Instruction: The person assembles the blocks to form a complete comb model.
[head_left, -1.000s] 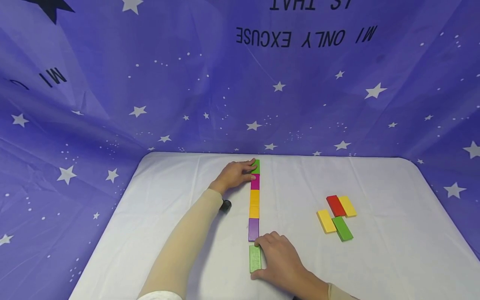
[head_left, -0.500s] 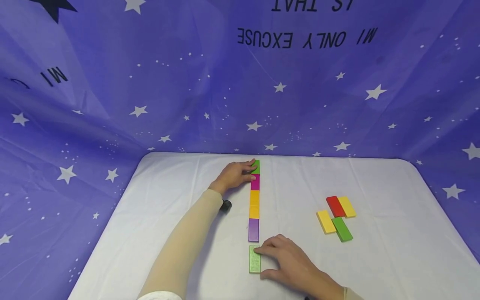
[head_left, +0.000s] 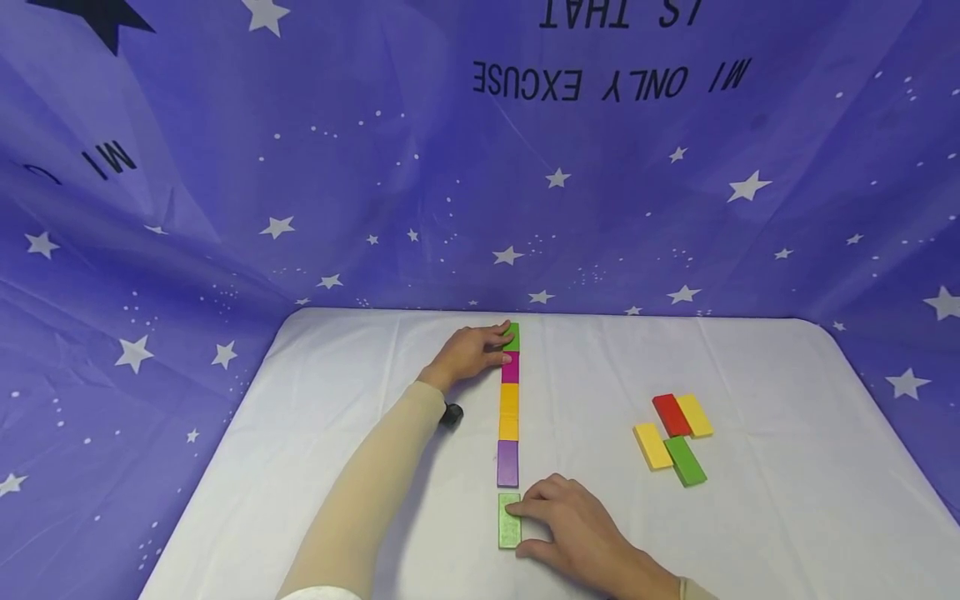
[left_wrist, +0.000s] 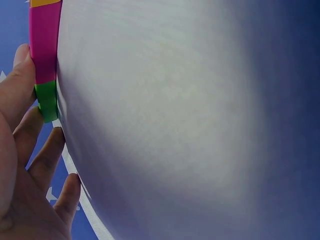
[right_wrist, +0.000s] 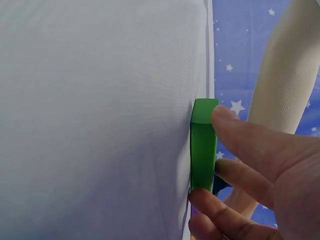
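Note:
A row of coloured blocks lies on the white cloth in the head view. At its far end, my left hand (head_left: 467, 350) touches the green block (head_left: 514, 335) and the magenta block (head_left: 511, 372). The left wrist view shows its fingers spread beside the row. Two orange blocks (head_left: 509, 410) and a purple block (head_left: 507, 464) continue the row. Just short of the purple one, past a narrow gap, lies a light green block (head_left: 509, 533). My right hand (head_left: 576, 529) has an index fingertip on its top and the thumb by its near right corner.
To the right lie a red block (head_left: 671, 415), a yellow block (head_left: 696, 416), a second yellow block (head_left: 652, 447) and a darker green block (head_left: 686, 461). A purple star-printed cloth (head_left: 420, 192) hangs behind and beside the table (head_left: 787, 467).
My right hand has eased off the two ends of the light green block, its index fingertip now on top. The gap to the purple block looks slightly narrower. My left hand has stayed put.

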